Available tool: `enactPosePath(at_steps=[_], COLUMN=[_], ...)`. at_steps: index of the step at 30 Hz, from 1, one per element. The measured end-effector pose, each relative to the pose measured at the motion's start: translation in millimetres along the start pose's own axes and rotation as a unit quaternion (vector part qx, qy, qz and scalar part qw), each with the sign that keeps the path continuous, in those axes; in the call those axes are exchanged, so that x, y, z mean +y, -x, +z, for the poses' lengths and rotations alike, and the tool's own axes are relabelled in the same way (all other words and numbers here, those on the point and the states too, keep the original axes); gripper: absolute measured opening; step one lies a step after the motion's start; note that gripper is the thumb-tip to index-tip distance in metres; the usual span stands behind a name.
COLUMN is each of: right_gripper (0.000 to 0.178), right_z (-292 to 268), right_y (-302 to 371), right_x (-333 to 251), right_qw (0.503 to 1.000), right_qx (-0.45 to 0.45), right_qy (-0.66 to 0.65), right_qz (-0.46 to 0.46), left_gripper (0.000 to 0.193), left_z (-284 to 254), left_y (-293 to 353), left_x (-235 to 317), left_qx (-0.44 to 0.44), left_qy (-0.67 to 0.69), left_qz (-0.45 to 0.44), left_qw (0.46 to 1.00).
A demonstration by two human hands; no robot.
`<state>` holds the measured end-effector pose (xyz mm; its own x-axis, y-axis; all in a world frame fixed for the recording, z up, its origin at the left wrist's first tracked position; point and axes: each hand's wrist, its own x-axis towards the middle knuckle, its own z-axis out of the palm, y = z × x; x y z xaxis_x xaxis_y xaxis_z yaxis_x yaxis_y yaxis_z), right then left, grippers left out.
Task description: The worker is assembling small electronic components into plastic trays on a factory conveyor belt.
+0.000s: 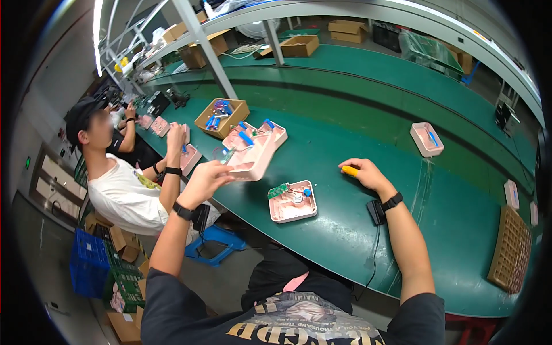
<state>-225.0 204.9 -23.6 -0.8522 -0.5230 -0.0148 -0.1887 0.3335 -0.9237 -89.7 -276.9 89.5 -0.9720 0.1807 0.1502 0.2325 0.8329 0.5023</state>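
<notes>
My left hand (206,179) is raised above the table edge and grips a pink plastic housing (254,156) tilted on its side. My right hand (363,173) rests on the green table (368,213) and is closed around a small yellow tool (349,171). Between the hands lies another open pink housing (292,201) with a green circuit board and a blue part inside. Behind the held housing sit two more pink housings (269,131) with blue parts.
A cardboard box (222,118) of blue parts stands at the back left. A lone pink housing (426,139) lies far right. A black pad with a cable (376,211) sits by my right wrist. A co-worker (123,187) sits to the left. A brown grid tray (510,247) is at the right edge.
</notes>
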Motion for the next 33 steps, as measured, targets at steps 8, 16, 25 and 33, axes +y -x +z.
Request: enactPosePath(at_steps=[8, 16, 25, 33], right_gripper=[0.018, 0.027, 0.024, 0.008], right_z=[-7.1, -20.3, -13.0, 23.8], right_y=[-0.6, 1.9, -2.4, 11.4], right_x=[15.7, 25.3, 15.1, -12.5], right_qw=[0.996, 0.997, 0.992, 0.990], right_qx=[0.016, -0.029, -0.044, -0.082], right_qy=[-0.085, -0.062, -0.109, -0.102], right_qz=[-0.003, 0.029, 0.039, 0.056], left_gripper=[0.025, 0.021, 0.020, 0.022], left_z=[57.7, 162.4, 157.6, 125.7], left_y=[-88.0, -161.1, -153.2, -93.2], left_x=[63.8, 71.4, 28.5, 41.8], left_qx=[0.035, -0.006, -0.104, 0.046], left_qy=[-0.015, -0.020, -0.085, 0.042], left_qz=[0.257, 0.293, 0.217, 0.151], left_qw=[0.966, 0.956, 0.967, 0.987])
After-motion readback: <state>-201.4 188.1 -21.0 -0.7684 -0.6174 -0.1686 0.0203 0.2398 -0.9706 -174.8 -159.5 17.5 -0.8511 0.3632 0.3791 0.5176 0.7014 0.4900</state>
